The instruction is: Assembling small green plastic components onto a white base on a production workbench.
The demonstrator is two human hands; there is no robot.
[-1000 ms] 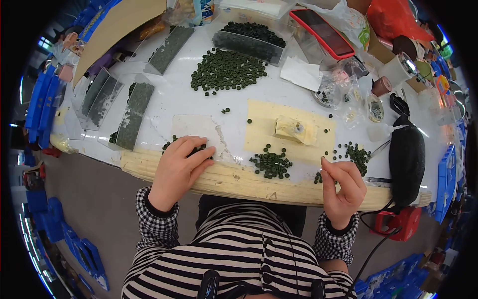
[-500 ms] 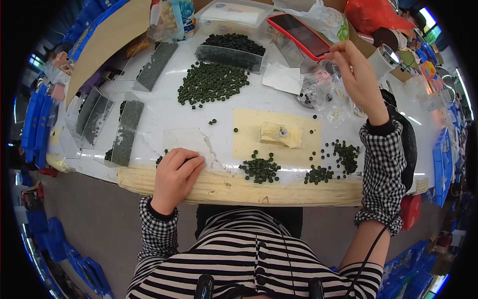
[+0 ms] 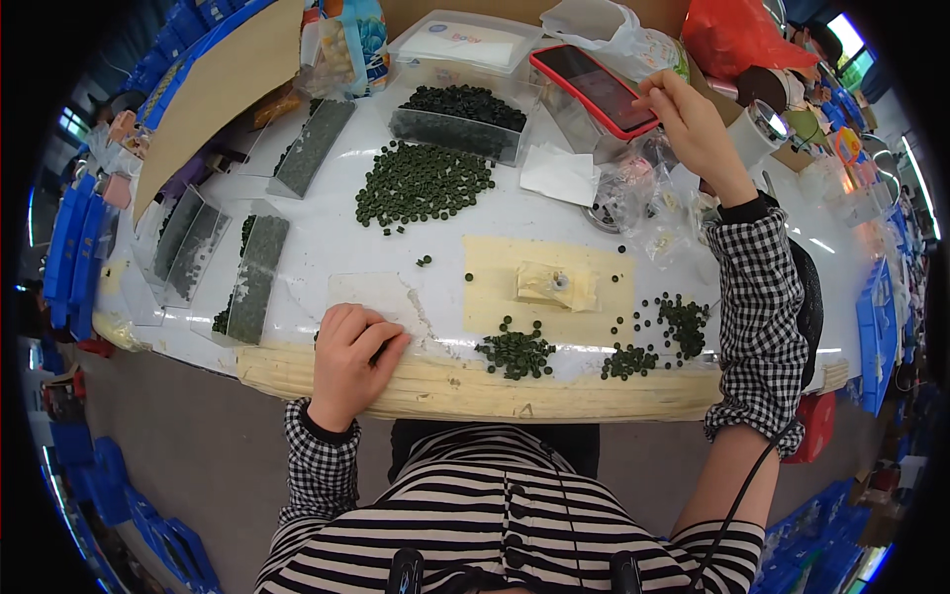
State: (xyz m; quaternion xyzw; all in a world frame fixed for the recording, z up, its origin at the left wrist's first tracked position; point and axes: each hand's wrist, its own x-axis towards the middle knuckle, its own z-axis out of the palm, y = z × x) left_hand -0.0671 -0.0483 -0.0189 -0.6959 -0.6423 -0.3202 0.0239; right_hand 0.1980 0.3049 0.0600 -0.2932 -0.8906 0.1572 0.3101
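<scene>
My left hand (image 3: pixel 351 358) rests on the yellow padded front edge of the table, its fingers curled and the thumb drawn in. Whatever lies inside them is hidden. A clear thin sheet (image 3: pixel 371 289) lies just beyond its knuckles. My right hand (image 3: pixel 693 124) is raised at the back right, with fingertips at the right edge of the screen of a red-cased phone (image 3: pixel 594 89). Its fingers are bent and partly apart, with nothing seen in them. Whether they touch the screen, I cannot tell. The phone leans on a clear box.
Small dark green discs form a large pile (image 3: pixel 424 183) and smaller heaps (image 3: pixel 515 353) near the front. A wrapped block (image 3: pixel 557 285) sits on a yellow sheet (image 3: pixel 485 307). Clear trays (image 3: pixel 259 282) stand left, a filled clear tub (image 3: pixel 460 127) at the back, plastic bags (image 3: pixel 658 203) right.
My right hand has shifted slightly left and up, its fingertips coming further over the phone's screen. My left hand's fingers have curled in more. The whole view has shifted slightly.
</scene>
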